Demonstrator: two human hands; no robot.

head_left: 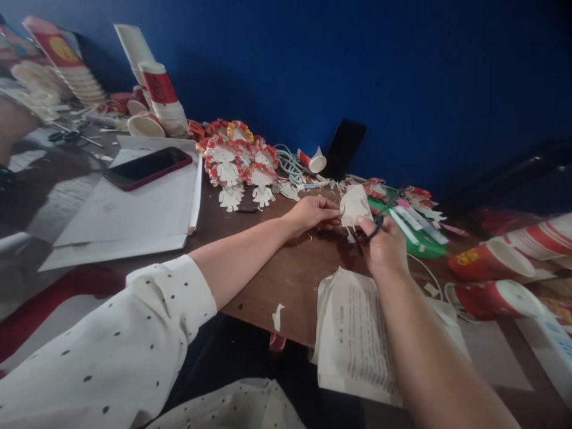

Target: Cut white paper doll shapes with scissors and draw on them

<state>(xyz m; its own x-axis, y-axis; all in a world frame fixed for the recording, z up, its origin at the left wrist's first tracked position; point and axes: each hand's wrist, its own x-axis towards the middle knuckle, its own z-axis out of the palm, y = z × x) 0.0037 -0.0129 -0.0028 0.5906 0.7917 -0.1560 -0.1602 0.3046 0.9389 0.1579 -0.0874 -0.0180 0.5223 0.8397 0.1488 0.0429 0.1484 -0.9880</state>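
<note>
My left hand (313,215) pinches the left edge of a small white paper cutout (354,204) above the table. My right hand (386,244) has its fingers closed around dark-handled scissors (379,221), and its thumb touches the lower right corner of the cutout. The blades are hard to make out. Just behind my left hand lies a pile of white paper dolls (227,173) with red and yellow curled hair. Near my right forearm, a white printed paper bag (355,333) hangs over the table's front edge.
Paper cup stacks stand at the back left (165,98) and lie at the right (491,260). A phone (149,167) rests on white sheets (129,211). Another phone (346,146) leans on the blue wall. A green tray (431,245) holds strips. A person's arm (15,128) shows at far left.
</note>
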